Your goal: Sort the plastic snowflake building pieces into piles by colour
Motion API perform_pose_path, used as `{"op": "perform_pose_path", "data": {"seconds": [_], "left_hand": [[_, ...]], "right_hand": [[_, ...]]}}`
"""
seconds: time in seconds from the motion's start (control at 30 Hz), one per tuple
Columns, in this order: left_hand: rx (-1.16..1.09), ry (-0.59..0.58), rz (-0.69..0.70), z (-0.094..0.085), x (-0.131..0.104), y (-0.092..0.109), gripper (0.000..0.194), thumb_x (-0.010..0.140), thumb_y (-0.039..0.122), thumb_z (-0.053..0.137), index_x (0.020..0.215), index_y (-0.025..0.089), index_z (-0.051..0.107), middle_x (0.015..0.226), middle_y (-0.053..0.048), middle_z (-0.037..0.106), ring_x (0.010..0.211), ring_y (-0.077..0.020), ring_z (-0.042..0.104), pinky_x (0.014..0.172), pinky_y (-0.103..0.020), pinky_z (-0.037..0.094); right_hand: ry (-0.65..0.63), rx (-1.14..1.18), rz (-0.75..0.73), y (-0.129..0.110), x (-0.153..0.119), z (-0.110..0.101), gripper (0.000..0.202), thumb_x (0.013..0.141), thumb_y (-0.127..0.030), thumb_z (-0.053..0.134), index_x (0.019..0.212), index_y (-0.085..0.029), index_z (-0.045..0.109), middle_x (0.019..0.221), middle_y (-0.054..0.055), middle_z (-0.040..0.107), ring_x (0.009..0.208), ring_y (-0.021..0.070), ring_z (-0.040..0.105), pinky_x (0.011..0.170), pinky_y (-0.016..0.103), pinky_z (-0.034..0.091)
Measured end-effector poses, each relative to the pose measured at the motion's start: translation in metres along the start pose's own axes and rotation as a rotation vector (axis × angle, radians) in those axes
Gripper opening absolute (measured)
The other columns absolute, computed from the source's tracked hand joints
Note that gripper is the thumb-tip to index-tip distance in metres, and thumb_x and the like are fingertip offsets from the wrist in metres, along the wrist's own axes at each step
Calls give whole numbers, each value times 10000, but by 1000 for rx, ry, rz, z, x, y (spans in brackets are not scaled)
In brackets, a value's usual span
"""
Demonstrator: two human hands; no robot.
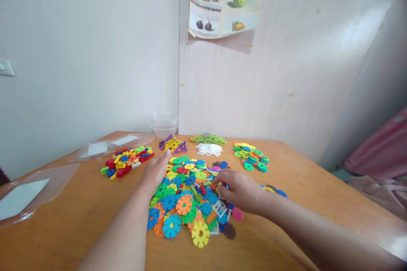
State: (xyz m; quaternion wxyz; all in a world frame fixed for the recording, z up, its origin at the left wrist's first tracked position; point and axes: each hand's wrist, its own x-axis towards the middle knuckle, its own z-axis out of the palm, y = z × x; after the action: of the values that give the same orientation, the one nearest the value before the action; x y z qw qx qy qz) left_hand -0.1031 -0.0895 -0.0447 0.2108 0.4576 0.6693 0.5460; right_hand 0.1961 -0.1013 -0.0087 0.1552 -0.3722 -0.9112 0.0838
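Mid-table, between both hands, sits the mixed heap of multicoloured, round, notched plastic discs (184, 205), on an orange-brown wooden tabletop (260, 245). Discs look light, stiff, a bit slick; probably hard to break. Best hold: pinch opposite rims, or a fingertip in a notch. Overlaps likely make single picks fiddly. A white plastic lattice window piece (219, 208) lies among them, thin-barred, maybe snaggy. Left hand (155, 173) at heap's left edge, fingers mostly hidden, can't tell its grip. Right hand (240, 188) over the right side, fingers curled; can't tell if pinching anything. Around: red, yellow and blue plastic bricks (125, 161) left; white plastic pieces (209, 149) behind; separate green, yellow and orange disc pile (251, 156) back right. Right forearm partly blocks a small blue-and-yellow disc cluster (280, 192).
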Motion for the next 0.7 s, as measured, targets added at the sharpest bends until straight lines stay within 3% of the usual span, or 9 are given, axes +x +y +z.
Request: {"op": "perform_pose_path", "data": {"seconds": [0.23, 0.37, 0.5, 0.7], "left_hand": [[-184, 37, -32, 9, 4, -7, 676, 810, 741, 471, 1014, 163, 755, 1153, -129, 732, 1134, -281, 650, 1005, -400, 467], [-22, 31, 28, 9, 0, -1, 717, 858, 747, 363, 1052, 182, 760, 1240, -125, 694, 1222, -299, 594, 1080, -423, 398], [179, -59, 53, 8, -4, 5, 807, 875, 765, 235, 1151, 194, 734, 1300, -132, 656, 1294, -320, 537, 1116, -443, 352], [237, -179, 67, 10, -7, 9, 825, 871, 775, 210, 1233, 210, 691, 1344, -103, 624, 1304, -292, 533, 1121, -398, 356]], "right_hand": [[33, 85, 75, 10, -31, -14, 173, 881, -322, 582, 978, -221, 684, 859, 23, 666, 713, 140, 577, 621, 247, 377], [14, 153, 68, 0, -42, -14, 204, 918, -391, 550, 906, -230, 673, 857, 17, 658, 708, 135, 582, 609, 242, 382], [40, 182, 74, -4, -44, -14, 193, 927, -369, 535, 896, -236, 672, 845, 10, 658, 705, 134, 583, 617, 244, 391], [50, 192, 65, -8, -40, -11, 165, 915, -314, 537, 902, -231, 679, 850, 11, 666, 711, 132, 587, 629, 242, 397]]}}
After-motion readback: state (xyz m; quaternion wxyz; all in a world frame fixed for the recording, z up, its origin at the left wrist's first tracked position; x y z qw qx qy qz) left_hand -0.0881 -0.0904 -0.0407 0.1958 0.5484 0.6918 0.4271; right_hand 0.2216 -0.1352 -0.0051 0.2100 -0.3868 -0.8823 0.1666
